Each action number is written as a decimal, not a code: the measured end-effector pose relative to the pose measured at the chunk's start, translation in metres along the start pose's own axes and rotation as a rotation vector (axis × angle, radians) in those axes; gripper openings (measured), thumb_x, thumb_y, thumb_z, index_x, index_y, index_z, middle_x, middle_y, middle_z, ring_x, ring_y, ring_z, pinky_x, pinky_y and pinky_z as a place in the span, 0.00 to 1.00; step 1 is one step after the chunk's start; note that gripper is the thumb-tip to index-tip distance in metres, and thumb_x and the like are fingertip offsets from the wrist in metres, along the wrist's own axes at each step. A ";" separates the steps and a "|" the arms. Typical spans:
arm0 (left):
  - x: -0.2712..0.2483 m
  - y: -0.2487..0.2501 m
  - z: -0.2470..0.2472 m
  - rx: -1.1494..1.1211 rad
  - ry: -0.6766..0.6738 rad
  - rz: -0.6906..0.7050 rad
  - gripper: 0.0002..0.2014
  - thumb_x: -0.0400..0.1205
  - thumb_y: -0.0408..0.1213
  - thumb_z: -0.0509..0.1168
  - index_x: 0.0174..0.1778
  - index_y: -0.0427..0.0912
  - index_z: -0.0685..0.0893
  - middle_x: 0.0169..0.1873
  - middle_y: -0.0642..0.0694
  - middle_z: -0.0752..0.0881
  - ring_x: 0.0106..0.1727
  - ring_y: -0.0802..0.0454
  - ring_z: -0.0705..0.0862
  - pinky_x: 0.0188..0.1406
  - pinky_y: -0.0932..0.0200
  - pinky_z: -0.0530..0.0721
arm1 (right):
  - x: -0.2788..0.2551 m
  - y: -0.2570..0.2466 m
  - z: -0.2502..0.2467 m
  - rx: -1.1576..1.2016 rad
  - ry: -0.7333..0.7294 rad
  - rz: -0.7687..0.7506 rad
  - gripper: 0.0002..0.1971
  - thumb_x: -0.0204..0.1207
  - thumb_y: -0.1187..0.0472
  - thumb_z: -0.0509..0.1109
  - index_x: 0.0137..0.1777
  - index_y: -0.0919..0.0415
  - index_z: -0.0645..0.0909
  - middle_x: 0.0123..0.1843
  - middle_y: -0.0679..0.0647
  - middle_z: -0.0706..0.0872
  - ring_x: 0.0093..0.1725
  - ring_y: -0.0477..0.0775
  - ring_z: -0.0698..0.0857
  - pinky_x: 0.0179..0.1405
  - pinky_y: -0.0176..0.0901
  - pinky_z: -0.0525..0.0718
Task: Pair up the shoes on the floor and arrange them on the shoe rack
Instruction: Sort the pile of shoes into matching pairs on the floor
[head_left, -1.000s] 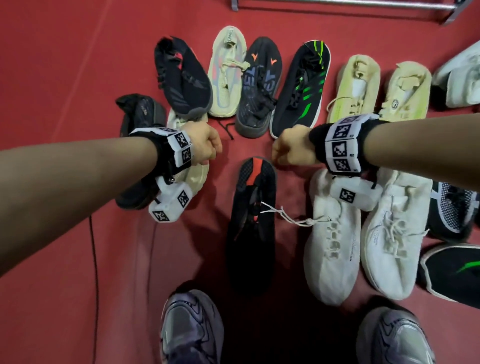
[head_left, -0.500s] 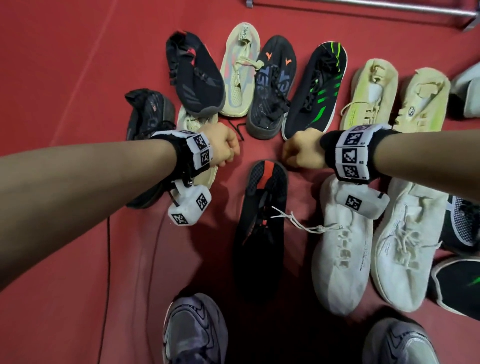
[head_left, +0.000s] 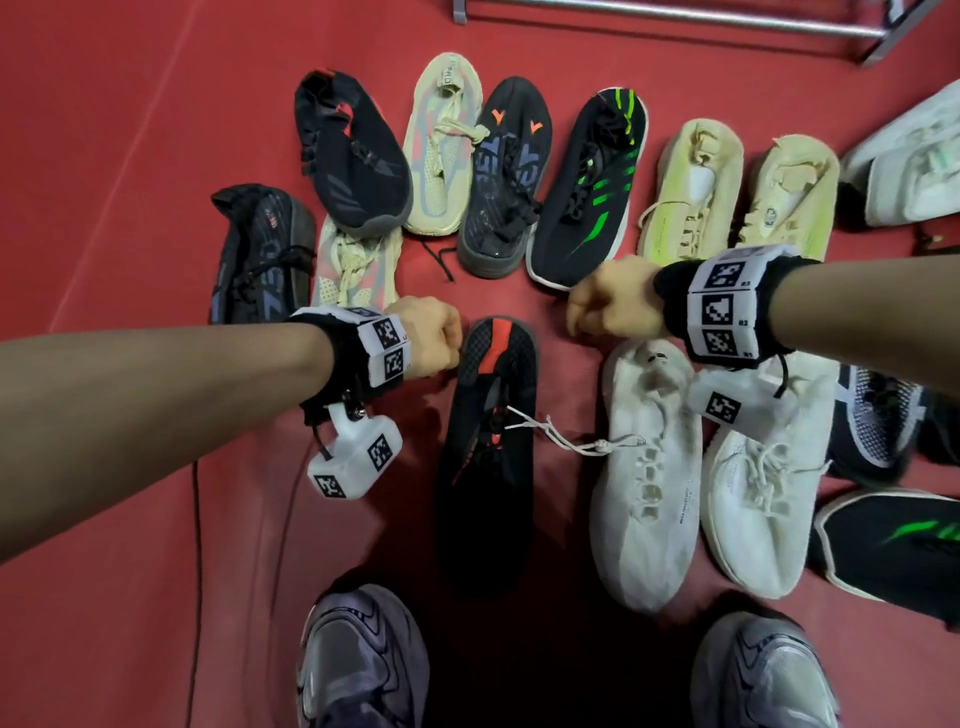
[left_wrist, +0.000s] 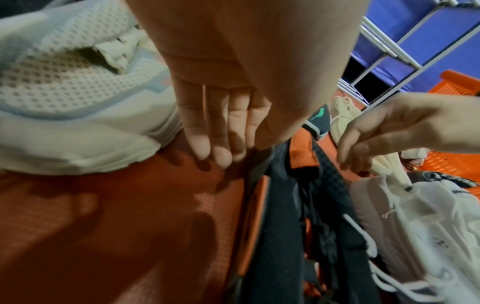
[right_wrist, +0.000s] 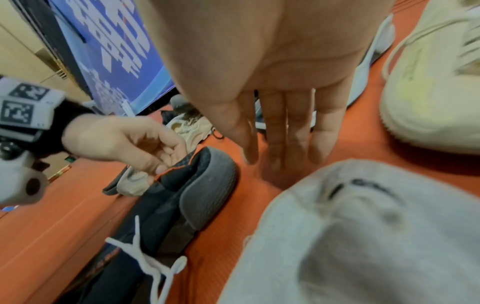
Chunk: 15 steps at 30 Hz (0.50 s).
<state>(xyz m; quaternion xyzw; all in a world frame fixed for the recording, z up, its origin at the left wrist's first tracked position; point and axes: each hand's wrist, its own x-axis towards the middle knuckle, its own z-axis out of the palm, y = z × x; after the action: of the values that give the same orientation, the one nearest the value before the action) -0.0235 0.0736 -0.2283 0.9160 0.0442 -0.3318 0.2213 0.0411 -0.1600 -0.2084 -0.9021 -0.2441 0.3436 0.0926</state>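
Note:
A black shoe with a red heel tab (head_left: 488, 457) lies lengthwise on the red floor between my hands. My left hand (head_left: 431, 338) hangs at its heel; the fingers (left_wrist: 215, 156) point down beside the heel and the thumb touches the collar (right_wrist: 166, 170), gripping nothing. My right hand (head_left: 608, 306) hovers right of the heel with straight fingers (right_wrist: 275, 144) pointing at the floor, empty. Its likely mate, a black shoe with a red mark (head_left: 353, 156), lies at the back left. The shoe rack (head_left: 675, 18) shows at the top edge.
A white pair (head_left: 644, 478) lies right of the black shoe, its lace across it. Behind stand a yellow pair (head_left: 691, 192), a black-and-green shoe (head_left: 592, 192) and cream shoes (head_left: 441, 145). My own grey sneakers (head_left: 363, 660) are in front. An orange basket (left_wrist: 457, 86) stands by the rack.
My left hand has come closer to the heel of the black shoe. The right hand keeps about the same place, and the view has tilted a little toward the rack.

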 end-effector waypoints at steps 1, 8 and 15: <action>0.001 0.002 0.001 0.078 0.024 0.001 0.05 0.76 0.34 0.70 0.42 0.49 0.82 0.43 0.47 0.87 0.45 0.46 0.85 0.47 0.54 0.87 | -0.006 0.007 -0.005 0.014 0.024 0.016 0.10 0.73 0.64 0.68 0.46 0.51 0.89 0.39 0.48 0.88 0.44 0.52 0.85 0.46 0.38 0.80; 0.023 0.035 -0.001 -0.191 -0.021 -0.032 0.23 0.68 0.35 0.77 0.57 0.47 0.80 0.49 0.46 0.85 0.49 0.48 0.82 0.39 0.57 0.78 | -0.067 0.066 -0.013 0.074 0.110 0.187 0.08 0.74 0.64 0.67 0.40 0.50 0.85 0.35 0.48 0.85 0.41 0.52 0.83 0.41 0.37 0.75; 0.030 0.091 0.022 0.357 0.022 0.196 0.11 0.72 0.42 0.74 0.49 0.52 0.86 0.46 0.51 0.84 0.53 0.48 0.84 0.51 0.60 0.78 | -0.129 0.125 -0.005 0.026 0.101 0.284 0.06 0.73 0.63 0.69 0.44 0.52 0.86 0.35 0.47 0.85 0.39 0.52 0.82 0.35 0.37 0.74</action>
<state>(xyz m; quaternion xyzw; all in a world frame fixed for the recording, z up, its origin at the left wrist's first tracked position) 0.0079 -0.0198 -0.2281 0.9441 -0.1022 -0.3014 0.0862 0.0085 -0.3334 -0.1724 -0.9424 -0.1044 0.3106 0.0671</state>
